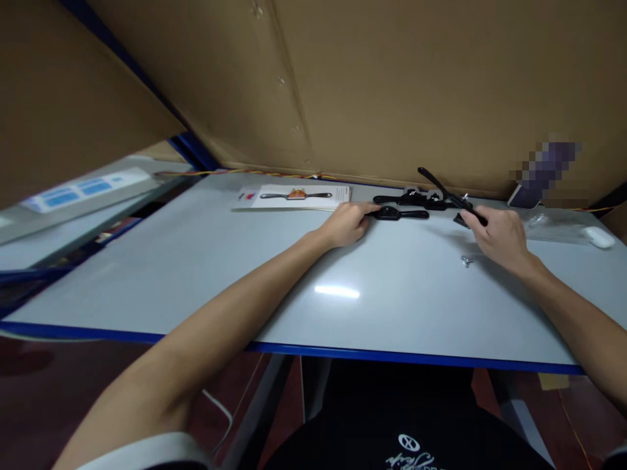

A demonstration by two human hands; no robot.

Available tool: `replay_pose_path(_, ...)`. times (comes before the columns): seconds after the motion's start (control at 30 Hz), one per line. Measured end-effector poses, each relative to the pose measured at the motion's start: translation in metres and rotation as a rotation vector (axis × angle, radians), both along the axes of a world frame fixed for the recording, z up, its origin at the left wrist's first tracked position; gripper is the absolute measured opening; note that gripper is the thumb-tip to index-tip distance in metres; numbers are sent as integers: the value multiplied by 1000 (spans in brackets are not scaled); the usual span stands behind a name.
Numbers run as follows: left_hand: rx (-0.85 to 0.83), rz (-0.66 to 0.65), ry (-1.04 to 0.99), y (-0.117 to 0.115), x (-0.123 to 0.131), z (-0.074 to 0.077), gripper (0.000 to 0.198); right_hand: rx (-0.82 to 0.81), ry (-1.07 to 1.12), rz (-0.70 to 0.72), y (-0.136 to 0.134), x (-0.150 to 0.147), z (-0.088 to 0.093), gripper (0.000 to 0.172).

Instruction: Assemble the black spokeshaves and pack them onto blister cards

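Both arms reach across a pale grey table point(245, 274) toward its back edge. My left hand point(347, 223) rests with curled fingers on the left handle of a black two-handled tool point(402, 213) lying flat. My right hand point(497, 234) is closed around the lower end of a black stick-like tool point(439, 185) that slants up to the left. Behind it lies another black two-handled tool point(409, 198). A small metal screw point(466, 261) sits on the table just left of my right wrist.
A white packaging card point(294, 196) showing an orange-and-black tool lies at the back left. Cardboard sheets point(392, 85) wall off the rear. A white earbud case point(599, 237) and clear plastic point(543, 220) lie at the far right. The blue table edge point(392, 356) runs near me.
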State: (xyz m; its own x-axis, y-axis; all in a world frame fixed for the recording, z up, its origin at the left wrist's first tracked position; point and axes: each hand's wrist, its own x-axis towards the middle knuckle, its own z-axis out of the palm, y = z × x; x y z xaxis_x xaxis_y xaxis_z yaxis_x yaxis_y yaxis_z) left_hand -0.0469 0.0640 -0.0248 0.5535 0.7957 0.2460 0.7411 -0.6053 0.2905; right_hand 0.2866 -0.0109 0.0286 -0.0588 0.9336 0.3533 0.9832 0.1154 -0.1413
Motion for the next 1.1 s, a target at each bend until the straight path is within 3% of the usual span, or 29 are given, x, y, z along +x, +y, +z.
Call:
replay_pose_path(0.17, -10, -13, -92, 2, 3, -1, 60, -41, -140, -42, 17, 4, -9, 52)
replay_pose_path(0.5, 61, -203, -43, -27, 21, 11, 40, -164, -320, 264, 53, -13, -10, 46)
replay_pose_path(0.7, 30, -296, 13, -35, 25, 17, 45, -153, -376, 312, 72, -38, -11, 46)
replay_pose_path(0.93, -16, -306, 7, -38, 26, 17, 43, -130, -438, 361, 77, -41, -12, 38)
replay_pose_path(1.1, -14, -310, 17, -40, 27, 18, 43, -4, -473, 358, 74, -42, -8, 33)
